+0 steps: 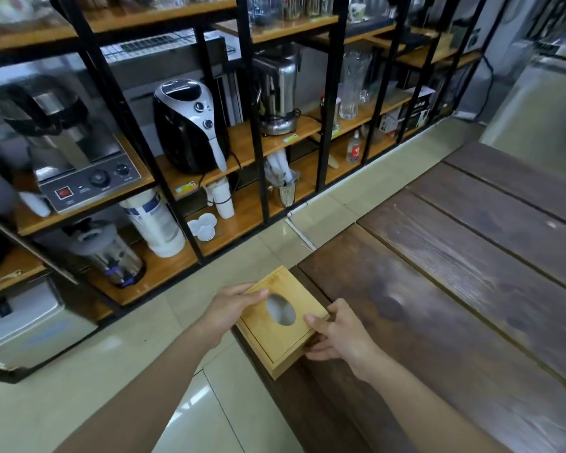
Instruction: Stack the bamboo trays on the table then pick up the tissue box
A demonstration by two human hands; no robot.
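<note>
A square bamboo tissue box (pixel 276 335) with an oval hole in its lid is held at the near left corner of the dark wooden table (pixel 455 289), partly over the floor. My left hand (pixel 229 308) grips its left side, thumb on the lid next to the hole. My right hand (pixel 340 335) grips its right side, thumb on top and fingers under the edge. White tissue shows through the hole. No bamboo trays are in view.
A black metal rack with wooden shelves (pixel 209 178) stands across a strip of tiled floor (pixel 356 197), holding an air fryer (pixel 190 125), blenders, cups and other appliances. A steel box (pixel 30 325) sits low at the left.
</note>
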